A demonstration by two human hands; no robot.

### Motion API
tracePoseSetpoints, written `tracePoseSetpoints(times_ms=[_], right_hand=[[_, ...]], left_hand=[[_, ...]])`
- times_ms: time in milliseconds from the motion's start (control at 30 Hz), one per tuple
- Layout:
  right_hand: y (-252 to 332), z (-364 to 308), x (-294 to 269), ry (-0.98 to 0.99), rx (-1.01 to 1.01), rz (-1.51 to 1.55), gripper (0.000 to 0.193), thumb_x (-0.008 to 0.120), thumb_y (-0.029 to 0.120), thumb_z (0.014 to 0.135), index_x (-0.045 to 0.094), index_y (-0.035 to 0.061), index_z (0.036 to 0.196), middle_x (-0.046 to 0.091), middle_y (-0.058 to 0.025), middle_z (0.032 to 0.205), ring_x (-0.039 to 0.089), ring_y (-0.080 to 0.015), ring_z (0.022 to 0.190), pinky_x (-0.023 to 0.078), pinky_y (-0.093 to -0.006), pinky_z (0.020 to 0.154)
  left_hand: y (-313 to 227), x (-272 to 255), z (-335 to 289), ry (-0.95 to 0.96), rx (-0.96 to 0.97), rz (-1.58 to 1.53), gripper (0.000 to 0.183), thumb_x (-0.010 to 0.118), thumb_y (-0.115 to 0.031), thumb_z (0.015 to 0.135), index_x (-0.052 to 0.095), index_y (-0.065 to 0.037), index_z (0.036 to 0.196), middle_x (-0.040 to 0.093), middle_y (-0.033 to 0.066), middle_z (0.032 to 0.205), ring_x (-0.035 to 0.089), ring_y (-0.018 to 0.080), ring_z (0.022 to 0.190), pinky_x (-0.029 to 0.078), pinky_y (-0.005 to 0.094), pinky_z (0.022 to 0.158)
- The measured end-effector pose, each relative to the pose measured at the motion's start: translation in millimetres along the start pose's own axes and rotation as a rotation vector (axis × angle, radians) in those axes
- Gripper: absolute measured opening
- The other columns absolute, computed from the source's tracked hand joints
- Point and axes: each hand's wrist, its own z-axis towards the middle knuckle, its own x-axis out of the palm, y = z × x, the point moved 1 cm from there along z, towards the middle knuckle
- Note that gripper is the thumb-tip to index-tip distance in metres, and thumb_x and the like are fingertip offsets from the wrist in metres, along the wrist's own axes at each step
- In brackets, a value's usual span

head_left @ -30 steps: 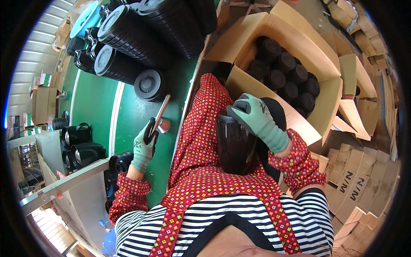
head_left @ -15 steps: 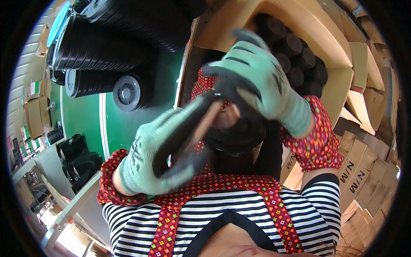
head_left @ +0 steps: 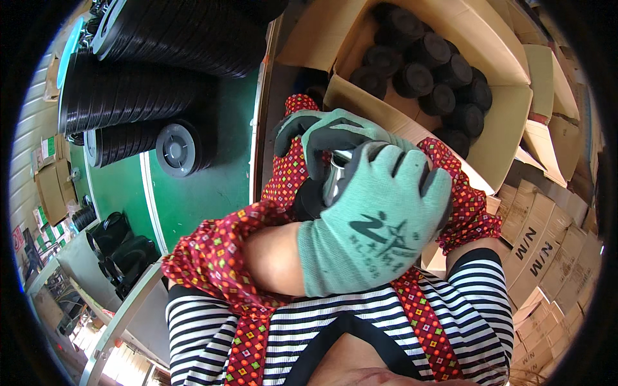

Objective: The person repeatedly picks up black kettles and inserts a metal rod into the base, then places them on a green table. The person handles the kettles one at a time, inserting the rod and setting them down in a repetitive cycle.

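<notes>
My left hand [head_left: 376,222], in a pale green glove, reaches across in front of my chest with its fingers bent and closed. Behind it is my right hand [head_left: 338,132], gloved in green with dark finger pads and curled from the far side. Between the two gloves shows a shiny silvery, curved piece [head_left: 334,179]. Just left of it is part of a black round object [head_left: 309,198]. The left hand hides most of what both hands close around, so I cannot tell its kind. Red patterned sleeves cover parts of both forearms.
An open cardboard box [head_left: 508,138] at the far right holds several black cylinders [head_left: 413,80]. On the green table [head_left: 222,161] to the left lie long stacks of black ribbed discs [head_left: 138,90]. Closed cartons [head_left: 531,251] stand at the right. Black curved parts [head_left: 125,248] sit at lower left.
My left hand has swung right and up, over the right hand's work. My right hand has moved slightly left and down. The brown strip stretched between them and the black reel are now hidden.
</notes>
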Motion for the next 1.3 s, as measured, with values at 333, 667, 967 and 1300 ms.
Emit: tracePoseSetpoints(times_ms=[333, 667, 967, 1300], right_hand=[[32, -24, -3, -0.029, 0.133, -0.368, 0.050, 0.067, 0.017, 0.095, 0.056, 0.0022, 0.142, 0.056, -0.0185, 0.143, 0.051, -0.0391, 0.138, 0.037, -0.0501, 0.121], [88, 18, -47, 0.274, 0.366, -0.555, 0.062, 0.085, 0.043, 0.072, 0.064, 0.0068, 0.117, 0.062, -0.0135, 0.100, 0.060, -0.0356, 0.098, 0.045, -0.0465, 0.091], [127, 19, -25, 0.171, 0.502, -0.844, 0.070, 0.080, 0.047, 0.081, 0.064, 0.0056, 0.135, 0.059, -0.0116, 0.095, 0.061, -0.0320, 0.089, 0.046, -0.0466, 0.077], [169, 51, -10, 0.369, 0.728, -1.056, 0.063, 0.074, 0.031, 0.089, 0.060, -0.0005, 0.141, 0.059, -0.0132, 0.094, 0.060, -0.0298, 0.080, 0.046, -0.0437, 0.071]], left_hand=[[74, -15, -37, -0.035, 0.396, -0.876, 0.035, 0.072, -0.041, 0.088, 0.072, -0.006, 0.088, 0.066, 0.0113, 0.093, 0.065, 0.0323, 0.088, 0.051, 0.0530, 0.091], [49, -101, -31, 0.264, -0.142, -0.134, 0.079, 0.072, -0.044, 0.092, 0.049, 0.009, 0.146, 0.054, 0.0334, 0.142, 0.056, 0.0481, 0.130, 0.043, 0.0536, 0.115], [106, -43, -29, 0.411, -0.235, -0.144, 0.035, 0.076, -0.013, 0.081, 0.068, 0.001, 0.112, 0.070, 0.0225, 0.088, 0.071, 0.0426, 0.080, 0.056, 0.0440, 0.071], [184, 43, -17, 0.067, 0.154, -0.459, 0.030, 0.067, -0.026, 0.081, 0.067, -0.002, 0.099, 0.067, 0.0212, 0.081, 0.065, 0.0463, 0.075, 0.052, 0.0475, 0.067]])
